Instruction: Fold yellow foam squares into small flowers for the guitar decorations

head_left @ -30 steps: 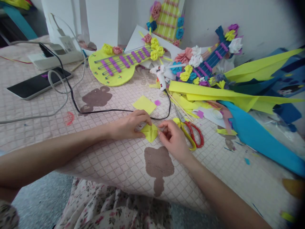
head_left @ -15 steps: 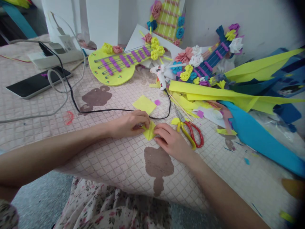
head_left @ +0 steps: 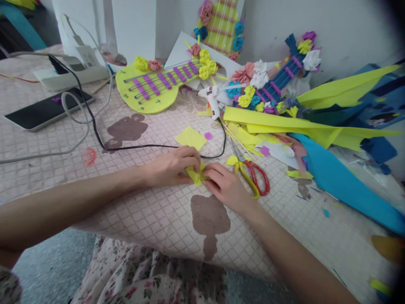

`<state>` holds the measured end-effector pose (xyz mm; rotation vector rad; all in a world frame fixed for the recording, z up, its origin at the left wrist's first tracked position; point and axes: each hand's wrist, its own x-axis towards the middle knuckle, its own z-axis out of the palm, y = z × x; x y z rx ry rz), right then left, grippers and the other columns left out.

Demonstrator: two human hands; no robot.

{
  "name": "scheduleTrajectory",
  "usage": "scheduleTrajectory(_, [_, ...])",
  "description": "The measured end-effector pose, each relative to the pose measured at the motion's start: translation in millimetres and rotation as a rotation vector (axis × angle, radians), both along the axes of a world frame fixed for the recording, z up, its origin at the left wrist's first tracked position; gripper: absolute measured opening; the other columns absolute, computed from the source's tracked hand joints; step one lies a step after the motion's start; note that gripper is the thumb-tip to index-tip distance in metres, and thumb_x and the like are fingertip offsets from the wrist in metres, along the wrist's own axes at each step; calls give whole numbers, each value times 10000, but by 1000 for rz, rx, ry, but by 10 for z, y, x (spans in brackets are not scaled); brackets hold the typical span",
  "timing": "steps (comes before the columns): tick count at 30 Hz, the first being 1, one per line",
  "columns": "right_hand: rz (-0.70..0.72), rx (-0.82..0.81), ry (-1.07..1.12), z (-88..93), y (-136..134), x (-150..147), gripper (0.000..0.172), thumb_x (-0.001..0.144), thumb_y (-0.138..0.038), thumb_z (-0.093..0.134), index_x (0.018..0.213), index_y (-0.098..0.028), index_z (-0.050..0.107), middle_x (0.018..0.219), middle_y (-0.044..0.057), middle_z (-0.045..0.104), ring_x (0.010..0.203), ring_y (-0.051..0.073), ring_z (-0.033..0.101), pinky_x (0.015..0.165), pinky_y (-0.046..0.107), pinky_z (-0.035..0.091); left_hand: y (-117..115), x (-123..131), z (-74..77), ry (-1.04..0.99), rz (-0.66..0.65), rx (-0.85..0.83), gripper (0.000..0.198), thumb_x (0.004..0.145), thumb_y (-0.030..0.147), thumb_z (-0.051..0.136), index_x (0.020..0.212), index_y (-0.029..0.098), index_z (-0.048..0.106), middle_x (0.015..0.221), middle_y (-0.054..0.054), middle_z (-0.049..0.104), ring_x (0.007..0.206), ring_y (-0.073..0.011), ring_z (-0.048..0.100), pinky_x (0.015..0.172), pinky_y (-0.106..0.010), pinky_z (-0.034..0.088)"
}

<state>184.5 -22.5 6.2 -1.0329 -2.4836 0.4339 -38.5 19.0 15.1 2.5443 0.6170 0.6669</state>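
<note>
A small folded piece of yellow paper [head_left: 196,177] lies between my hands, low over the patterned cloth. My left hand [head_left: 177,164] is closed on its left side, fingertips bent down onto the paper. From the right, my right hand [head_left: 225,182] pinches the other edge, its fingers curled. The fingers hide part of the folds. Just beyond lies a flat yellow paper square [head_left: 191,138], with a tiny purple scrap [head_left: 208,136] beside it. Scissors [head_left: 251,175] with one yellow and one red handle rest to the right of my right hand.
A hot glue gun [head_left: 211,101] stands behind, its black cord [head_left: 142,146] looping across the cloth. A yellow paper guitar [head_left: 152,88] and a blue one [head_left: 278,82] lie at the back. Yellow strips [head_left: 284,122] and a blue strip [head_left: 344,181] cover the right. A phone [head_left: 47,110] lies left.
The left fingers have shifted slightly over the yellow paper, bending more steeply onto it. My right hand keeps its pinch almost in place. The view has moved a little.
</note>
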Motion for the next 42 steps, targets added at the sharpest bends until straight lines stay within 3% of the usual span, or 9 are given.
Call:
scheduleTrajectory(3, [-2, -25, 19, 0, -1, 7, 102, 906, -177, 486, 964, -209, 564, 1032, 74, 599, 957, 200, 595, 827, 358, 502, -5, 2, 4, 59, -45, 57, 44, 858, 187, 563, 874, 167, 599, 1020, -82, 594, 924, -174, 555, 853, -322, 456])
scheduleTrajectory(9, [-46, -38, 71, -7, -19, -9, 116, 872, -214, 557, 987, -221, 545, 1107, 89, 568, 968, 204, 590, 704, 318, 511, 4, 10, -51, 66, -44, 82, 159, 923, 228, 471, 855, 165, 600, 997, -90, 604, 911, -172, 559, 842, -323, 454])
scheduleTrajectory(16, [-61, -47, 87, -23, -12, -30, 84, 891, -162, 489, 882, -215, 552, 991, 64, 570, 909, 183, 581, 765, 317, 488, -49, 44, -65, 44, 30, 20, 124, 877, 144, 478, 826, 140, 592, 904, -88, 585, 884, -176, 553, 817, -312, 467])
scheduleTrajectory(23, [-101, -107, 140, -15, -3, -43, 46, 843, -215, 584, 846, -204, 539, 988, 52, 545, 760, 144, 555, 674, 285, 471, -99, 67, -51, 15, 104, -8, 112, 850, 114, 480, 776, 140, 560, 855, -76, 559, 820, -165, 531, 748, -291, 457])
scheduleTrajectory(28, [-157, -104, 117, 0, -16, -83, 55, 858, -159, 530, 826, -203, 540, 935, 45, 545, 817, 159, 556, 691, 285, 449, -103, 79, -60, 17, 123, -5, 105, 843, 112, 483, 773, 135, 557, 839, -76, 561, 805, -165, 532, 736, -289, 453])
scheduleTrajectory(42, [-280, -116, 120, -44, -43, -156, 63, 827, -153, 540, 795, -200, 512, 921, 42, 505, 730, 146, 530, 647, 286, 433, -139, 120, -100, 15, 245, -35, 90, 836, 135, 512, 754, 129, 549, 841, -68, 540, 778, -157, 524, 703, -281, 452])
